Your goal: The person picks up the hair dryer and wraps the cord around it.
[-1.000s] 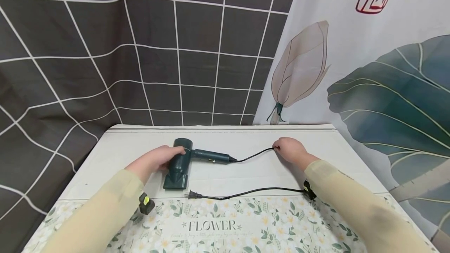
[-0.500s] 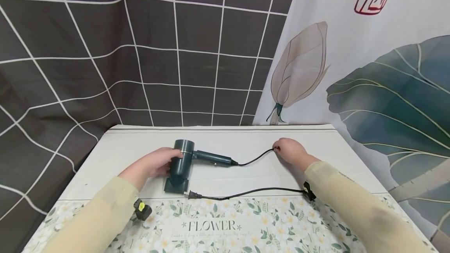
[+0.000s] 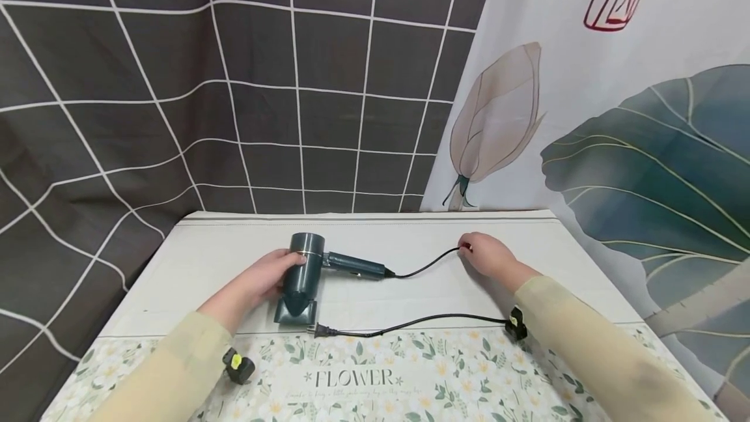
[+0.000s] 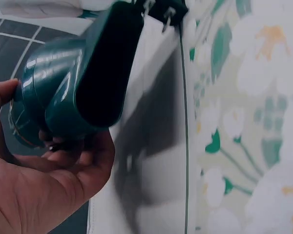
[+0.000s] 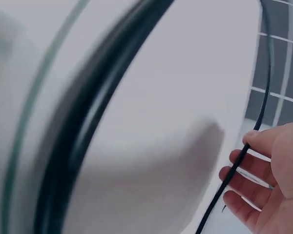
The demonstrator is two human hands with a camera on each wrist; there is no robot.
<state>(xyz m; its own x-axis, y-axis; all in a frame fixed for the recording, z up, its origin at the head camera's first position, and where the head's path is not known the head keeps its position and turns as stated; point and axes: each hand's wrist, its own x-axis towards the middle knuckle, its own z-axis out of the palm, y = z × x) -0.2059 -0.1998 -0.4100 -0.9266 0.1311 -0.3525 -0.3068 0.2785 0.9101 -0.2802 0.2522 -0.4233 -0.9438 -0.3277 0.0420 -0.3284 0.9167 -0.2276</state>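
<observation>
In the head view my left hand [image 3: 268,279] holds a dark green hair dryer [image 3: 306,275] round its barrel, thumb on the near side. The left wrist view shows the fingers curled under the barrel and the dryer's wide flat nozzle [image 4: 100,73] facing the camera. The folding handle [image 3: 354,264] points right, and a black cord [image 3: 426,267] runs from its end. Farther right, my right hand [image 3: 487,255] pinches that cord between thumb and fingers, as the right wrist view also shows [image 5: 263,170]. The two-pin plug [image 3: 322,331] lies just below the nozzle.
The white tabletop [image 3: 375,305] carries a floral strip [image 3: 457,383] with the word FLOWER along its front. A lower stretch of cord [image 3: 422,321] reaches the right wrist camera [image 3: 515,324]. A dark grid curtain [image 3: 328,168] and a printed white curtain [image 3: 515,168] hang behind.
The hair dryer has shifted slightly toward the front and rolled a little in my left hand, bringing its nozzle near the plug. My right hand stays on the cord, almost still.
</observation>
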